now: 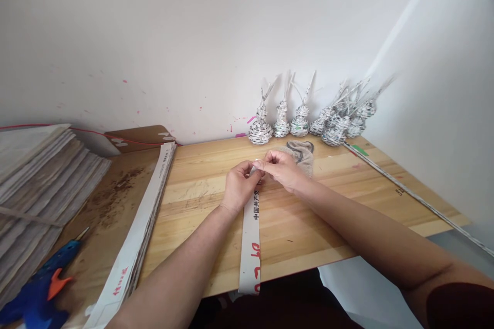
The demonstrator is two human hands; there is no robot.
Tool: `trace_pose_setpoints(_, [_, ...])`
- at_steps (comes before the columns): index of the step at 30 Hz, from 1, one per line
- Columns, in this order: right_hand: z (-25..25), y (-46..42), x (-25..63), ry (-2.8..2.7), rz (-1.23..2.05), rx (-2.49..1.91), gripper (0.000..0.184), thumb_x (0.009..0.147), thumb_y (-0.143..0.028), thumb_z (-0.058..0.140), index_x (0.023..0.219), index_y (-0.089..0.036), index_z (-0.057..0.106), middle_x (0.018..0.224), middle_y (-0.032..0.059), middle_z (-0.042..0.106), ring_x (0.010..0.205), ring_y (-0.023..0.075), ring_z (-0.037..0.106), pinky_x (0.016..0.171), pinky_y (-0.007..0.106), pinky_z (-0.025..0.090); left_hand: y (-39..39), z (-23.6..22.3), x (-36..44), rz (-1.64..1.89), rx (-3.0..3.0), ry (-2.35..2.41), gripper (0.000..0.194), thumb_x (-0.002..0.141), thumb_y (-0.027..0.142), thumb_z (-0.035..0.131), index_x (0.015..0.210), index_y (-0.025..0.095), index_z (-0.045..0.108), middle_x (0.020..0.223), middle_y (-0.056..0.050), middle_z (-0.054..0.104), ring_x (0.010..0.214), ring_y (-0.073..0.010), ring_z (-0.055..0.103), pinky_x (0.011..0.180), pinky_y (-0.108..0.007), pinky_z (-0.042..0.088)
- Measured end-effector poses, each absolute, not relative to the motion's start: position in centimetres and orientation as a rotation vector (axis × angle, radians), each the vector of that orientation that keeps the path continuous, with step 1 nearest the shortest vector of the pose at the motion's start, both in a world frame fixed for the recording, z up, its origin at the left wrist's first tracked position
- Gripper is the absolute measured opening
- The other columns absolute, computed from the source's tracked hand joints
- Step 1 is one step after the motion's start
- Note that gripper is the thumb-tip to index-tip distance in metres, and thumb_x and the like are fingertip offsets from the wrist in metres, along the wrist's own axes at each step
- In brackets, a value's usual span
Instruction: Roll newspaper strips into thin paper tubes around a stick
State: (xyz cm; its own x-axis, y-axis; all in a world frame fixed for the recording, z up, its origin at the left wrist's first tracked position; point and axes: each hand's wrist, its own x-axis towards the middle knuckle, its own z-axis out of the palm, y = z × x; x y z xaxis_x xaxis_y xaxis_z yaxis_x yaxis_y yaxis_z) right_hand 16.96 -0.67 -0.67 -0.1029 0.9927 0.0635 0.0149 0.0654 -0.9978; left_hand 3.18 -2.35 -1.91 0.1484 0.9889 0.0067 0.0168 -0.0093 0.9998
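A long strip of printed newspaper [250, 247] runs from my fingers toward me and hangs over the table's front edge. Black and red characters show on it. My left hand [242, 184] pinches the strip's far end from the left. From the right, my right hand [283, 168] pinches the same end, thumb and forefinger close to the left fingertips. A small white tip of paper sticks up between the two hands. A beige cloth [303, 153] with dark stripes lies on the table just behind my right hand.
Several woven paper gourd shapes [260, 131] stand along the wall. Thin paper rods [405, 190] lie along the right side of the wooden table [200, 180]. At left are a stack of paper strips [131, 236], bundled paper [42, 185] and a blue glue gun [38, 288].
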Motion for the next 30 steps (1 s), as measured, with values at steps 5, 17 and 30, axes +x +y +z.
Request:
trace_pose_setpoints(5, [-0.8, -0.7, 17.1, -1.439, 1.093, -1.110, 0.037, 0.066, -0.045, 0.076, 0.062, -0.019, 0.050, 0.056, -0.0040, 0.053, 0.053, 0.0105, 0.050, 0.049, 0.023, 0.039, -2.3, -1.7, 2.9, 1.087, 1.316, 1.080, 0.030, 0.074, 0.043, 0.066, 0.083, 0.014, 0.069, 0.072, -0.004, 0.064, 0.062, -0.0134, 0.059, 0.053, -0.024, 0.053])
trace_pose_setpoints(17, [0.0, -0.6, 17.4, -1.445, 1.288, -1.113, 0.032, 0.068, -0.046, 0.072, 0.080, -0.016, 0.072, 0.066, 0.0008, 0.062, 0.054, 0.0090, 0.047, 0.045, 0.022, 0.034, -1.6, -2.1, 2.6, 1.091, 1.164, 1.017, 0.031, 0.070, 0.042, 0.072, 0.077, 0.013, 0.067, 0.073, -0.005, 0.065, 0.066, -0.0136, 0.059, 0.062, -0.026, 0.053])
trace_pose_setpoints(30, [0.0, -0.7, 17.1, -1.182, 1.416, -1.110, 0.031, 0.060, -0.040, 0.080, 0.067, -0.015, 0.064, 0.060, -0.0006, 0.060, 0.049, 0.0079, 0.047, 0.041, 0.022, 0.030, -2.0, -2.0, 3.0, 0.996, 1.136, 1.004, 0.030, 0.067, 0.037, 0.075, 0.085, 0.014, 0.069, 0.078, -0.004, 0.068, 0.063, -0.0115, 0.059, 0.055, -0.022, 0.050])
